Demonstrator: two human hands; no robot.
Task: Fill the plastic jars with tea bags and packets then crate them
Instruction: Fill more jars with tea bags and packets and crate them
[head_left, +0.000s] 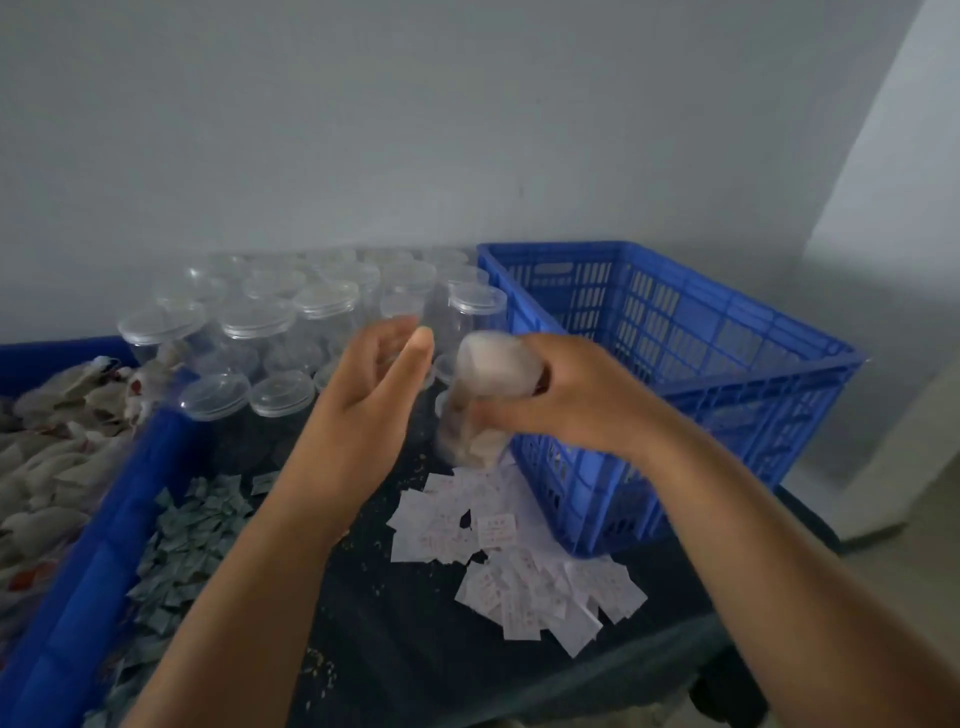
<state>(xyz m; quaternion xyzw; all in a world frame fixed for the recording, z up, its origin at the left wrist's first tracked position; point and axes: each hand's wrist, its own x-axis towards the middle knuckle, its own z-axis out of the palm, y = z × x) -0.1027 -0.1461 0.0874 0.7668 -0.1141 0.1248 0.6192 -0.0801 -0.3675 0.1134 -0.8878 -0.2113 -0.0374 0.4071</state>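
Your right hand is wrapped around the upper part of a filled jar, holding it tilted above the desk. It's probably on its way to the blue crate just beside it. Blur hides whether a lid is on. Your left hand hovers flat-fingered beside the jar, holding nothing, likely ready to steady it. White packets and green packets lie within easy reach below. Lidded clear jars wait behind, and the tea bags fill the bin on your left.
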